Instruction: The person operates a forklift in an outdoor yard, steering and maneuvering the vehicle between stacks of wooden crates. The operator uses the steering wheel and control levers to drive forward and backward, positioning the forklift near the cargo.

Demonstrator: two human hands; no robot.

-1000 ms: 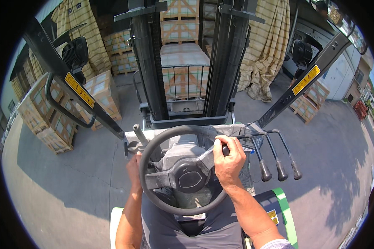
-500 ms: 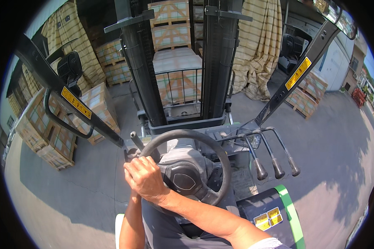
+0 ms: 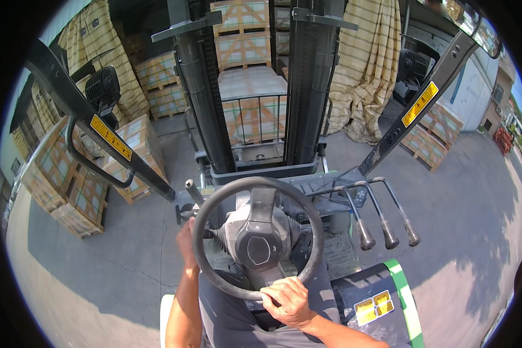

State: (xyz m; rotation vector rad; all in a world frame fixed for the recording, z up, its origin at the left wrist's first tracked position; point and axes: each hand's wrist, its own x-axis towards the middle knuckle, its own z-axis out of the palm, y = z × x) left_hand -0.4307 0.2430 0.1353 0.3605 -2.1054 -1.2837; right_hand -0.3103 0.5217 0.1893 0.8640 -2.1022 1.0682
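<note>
My right hand (image 3: 290, 301) is closed round the lower rim of the black steering wheel (image 3: 316, 232), with the thumb lying along it. My left hand (image 3: 187, 242) is just outside the wheel's left rim, below the upright grey lever (image 3: 192, 190). Its fingers are partly blurred and hidden, so I cannot tell what they touch. A short dark stalk (image 3: 207, 234) sticks out from the steering column inside the rim. On the right, several control levers (image 3: 388, 235) with dark knobs stand apart from both hands.
Ahead rises the black forklift mast (image 3: 309, 98), with stacked wooden crates (image 3: 243, 49) beyond it. More crates stand left (image 3: 69, 180) and right (image 3: 432, 136). Striped curtains (image 3: 362, 69) hang beside the dark opening. Slanted posts (image 3: 417, 104) flank the mast.
My right hand has gone from the wheel's left rim down to its bottom rim, and the wheel has turned. My left hand, covered before, now shows. The view has shifted slightly.
</note>
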